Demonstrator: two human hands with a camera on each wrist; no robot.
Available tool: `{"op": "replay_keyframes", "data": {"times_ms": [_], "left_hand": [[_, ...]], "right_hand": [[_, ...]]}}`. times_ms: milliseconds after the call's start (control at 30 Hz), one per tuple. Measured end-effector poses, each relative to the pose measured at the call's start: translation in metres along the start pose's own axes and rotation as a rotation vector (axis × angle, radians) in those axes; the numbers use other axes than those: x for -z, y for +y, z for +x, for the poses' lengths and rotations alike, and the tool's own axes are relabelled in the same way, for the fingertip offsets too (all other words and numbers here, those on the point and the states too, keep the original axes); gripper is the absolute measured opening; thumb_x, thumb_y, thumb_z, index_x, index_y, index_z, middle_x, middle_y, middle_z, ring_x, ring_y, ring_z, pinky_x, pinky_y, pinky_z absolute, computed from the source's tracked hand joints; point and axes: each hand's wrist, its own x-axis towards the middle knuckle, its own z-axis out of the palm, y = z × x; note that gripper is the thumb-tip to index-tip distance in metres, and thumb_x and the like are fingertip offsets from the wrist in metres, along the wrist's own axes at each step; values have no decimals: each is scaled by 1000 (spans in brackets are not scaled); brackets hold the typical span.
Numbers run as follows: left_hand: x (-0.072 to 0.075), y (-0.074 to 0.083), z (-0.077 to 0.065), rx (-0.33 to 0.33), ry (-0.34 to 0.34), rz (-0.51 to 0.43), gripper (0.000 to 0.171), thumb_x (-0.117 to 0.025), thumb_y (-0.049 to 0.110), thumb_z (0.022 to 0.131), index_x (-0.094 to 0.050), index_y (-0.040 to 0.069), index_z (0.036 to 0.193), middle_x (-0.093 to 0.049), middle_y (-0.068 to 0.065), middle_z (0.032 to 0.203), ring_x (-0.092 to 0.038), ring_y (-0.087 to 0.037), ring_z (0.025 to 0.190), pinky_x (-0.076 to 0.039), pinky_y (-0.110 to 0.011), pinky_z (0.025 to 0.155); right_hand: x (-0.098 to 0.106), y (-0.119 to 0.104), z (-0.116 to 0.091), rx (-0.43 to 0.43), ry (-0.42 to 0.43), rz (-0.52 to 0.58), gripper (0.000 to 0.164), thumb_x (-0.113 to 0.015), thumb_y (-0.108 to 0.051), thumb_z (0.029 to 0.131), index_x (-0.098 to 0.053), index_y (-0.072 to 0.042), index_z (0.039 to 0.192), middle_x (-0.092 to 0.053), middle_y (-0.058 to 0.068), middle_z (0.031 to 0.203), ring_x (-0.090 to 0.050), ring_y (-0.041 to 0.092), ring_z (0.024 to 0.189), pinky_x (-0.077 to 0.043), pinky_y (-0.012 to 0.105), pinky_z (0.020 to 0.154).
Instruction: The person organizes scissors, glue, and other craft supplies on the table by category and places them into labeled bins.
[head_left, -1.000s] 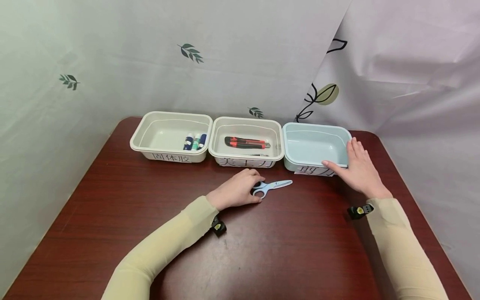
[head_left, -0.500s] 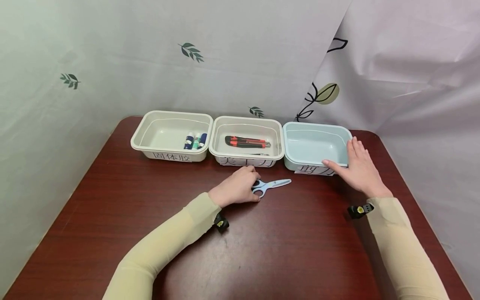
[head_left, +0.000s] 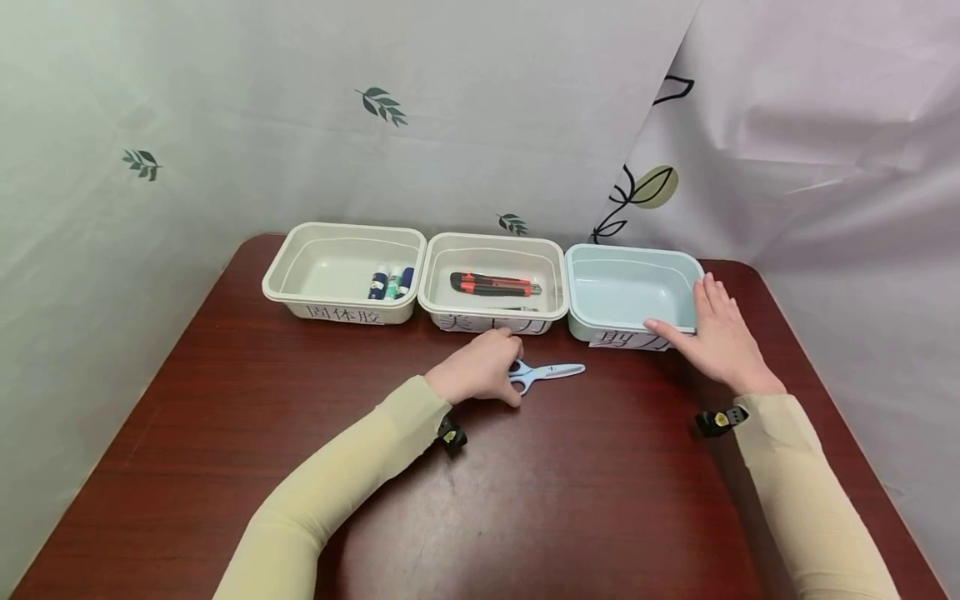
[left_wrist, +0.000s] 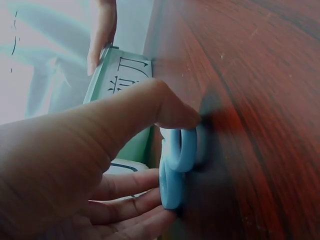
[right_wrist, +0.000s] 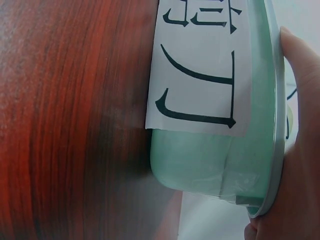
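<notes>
A pair of light blue scissors (head_left: 551,372) lies on the dark red table in front of the middle box, its blades pointing right. My left hand (head_left: 480,369) pinches the handles (left_wrist: 181,152) from both sides. In the left wrist view the thumb is on one finger loop and the fingertips are at the other. My right hand (head_left: 720,337) rests at the right front corner of the light blue box (head_left: 588,325), its fingers straight along the right side and its thumb on the front rim. A paper label (right_wrist: 200,75) is on that box's front.
Left of the blue box stand a labelled beige box (head_left: 427,304) with a red and black utility knife (head_left: 491,285) in it, and another beige box (head_left: 285,293) with several glue sticks (head_left: 392,283). A pale patterned sheet (head_left: 450,125) hangs behind.
My left hand has moved slightly right, farther over the scissors' handles. The scissors have barely shifted, and my right hand has stayed on the blue box.
</notes>
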Motion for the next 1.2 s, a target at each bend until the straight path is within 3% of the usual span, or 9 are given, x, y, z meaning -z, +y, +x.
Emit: {"op": "replay_keyframes", "data": {"times_ms": [167,633,900,1200], "left_hand": [[-2,-3,-1,-19,4,11,44,-86,32,69,-72,9,103,-56,0,95,-53,-19,86,-46,-29,76],[-8,-8,-5,-105,72,1,46,-87,30,65,-75,9,104,-61,-1,97,-55,-18,90,-47,-29,81],[-7,-11,-9,-123,125,-44,52,-86,30,64,-73,8,110,-61,-1,104,-54,-18,95,-45,-28,85],[-1,-11,-10,-140,204,-137,50,-83,29,66,-72,10,111,-62,-2,102,-52,-12,92,-44,-25,81]], "right_hand": [[-1,1,0,3,1,0,109,-59,-62,95,-10,16,155,0,34,162,3,44,151,2,54,121],[-3,3,-2,-4,-5,-1,109,-58,-62,95,-8,16,155,2,32,163,4,42,152,4,52,121],[-2,1,-2,-2,-3,3,109,-58,-61,95,-8,16,155,2,32,163,4,42,152,4,51,121],[-2,0,-1,-1,3,2,109,-58,-61,95,-9,16,155,2,32,163,3,42,152,2,54,121]]}}
